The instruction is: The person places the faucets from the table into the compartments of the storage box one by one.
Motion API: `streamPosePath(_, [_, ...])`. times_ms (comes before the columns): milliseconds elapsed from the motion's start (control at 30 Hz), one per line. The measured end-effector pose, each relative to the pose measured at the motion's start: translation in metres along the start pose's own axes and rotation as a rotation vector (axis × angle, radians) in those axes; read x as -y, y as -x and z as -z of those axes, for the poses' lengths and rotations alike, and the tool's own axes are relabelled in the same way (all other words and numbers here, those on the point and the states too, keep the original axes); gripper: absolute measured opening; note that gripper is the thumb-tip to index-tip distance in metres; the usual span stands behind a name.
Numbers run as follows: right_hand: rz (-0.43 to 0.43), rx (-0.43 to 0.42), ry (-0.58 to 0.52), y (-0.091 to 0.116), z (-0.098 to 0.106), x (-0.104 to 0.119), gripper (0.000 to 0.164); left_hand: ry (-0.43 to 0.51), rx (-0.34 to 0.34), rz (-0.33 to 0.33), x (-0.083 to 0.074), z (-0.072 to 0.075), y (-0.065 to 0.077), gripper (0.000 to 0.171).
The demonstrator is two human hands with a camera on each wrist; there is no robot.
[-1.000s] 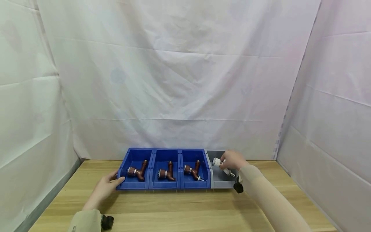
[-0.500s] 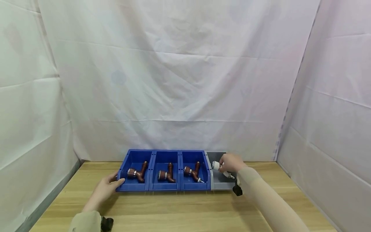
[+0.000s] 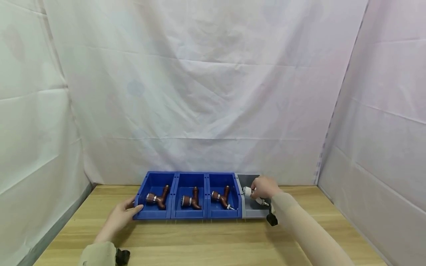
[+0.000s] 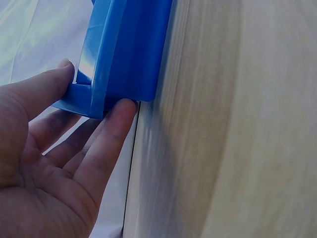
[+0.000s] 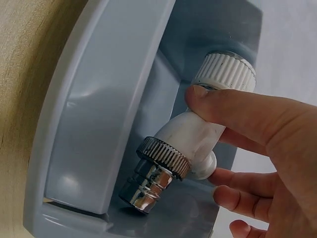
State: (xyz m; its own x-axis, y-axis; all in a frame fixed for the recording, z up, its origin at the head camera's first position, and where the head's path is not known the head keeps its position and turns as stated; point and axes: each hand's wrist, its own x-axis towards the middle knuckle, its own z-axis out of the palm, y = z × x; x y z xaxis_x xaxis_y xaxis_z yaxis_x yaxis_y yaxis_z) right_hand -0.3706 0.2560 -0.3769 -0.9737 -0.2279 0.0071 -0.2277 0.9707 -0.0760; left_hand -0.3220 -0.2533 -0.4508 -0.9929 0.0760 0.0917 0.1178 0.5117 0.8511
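Note:
My right hand (image 3: 266, 187) is in the grey bin (image 3: 256, 214) at the right end of the row. Thumb and fingers hold a white plastic faucet (image 5: 190, 130) around its body. The faucet has a ribbed white knob (image 5: 227, 72) and a chrome hose nozzle (image 5: 148, 183) angled down near the bin's floor; whether it touches the floor I cannot tell. At the row's left end, my left hand (image 3: 122, 214) pinches the front corner of a blue bin (image 4: 131, 49), thumb over the rim and fingers below.
Three blue bins stand side by side, joined to the grey one. Each has a brown faucet inside: left (image 3: 159, 199), middle (image 3: 191, 201) and right (image 3: 222, 198). The right one has a metal nozzle. The wooden table (image 3: 199, 240) meets a white curtain (image 3: 199, 92) behind the bins.
My right hand has sunk slightly and moved a little left with the white faucet. The left hand stays on the blue bin's corner.

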Motion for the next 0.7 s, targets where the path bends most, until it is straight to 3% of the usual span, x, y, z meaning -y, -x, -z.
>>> streamPosePath(700, [0.018,0.009,-0.006,-0.0003,-0.0072,-0.0004,0.014,-0.015,-0.003,0.007,0.0007,-0.0004,0.0009,0.07])
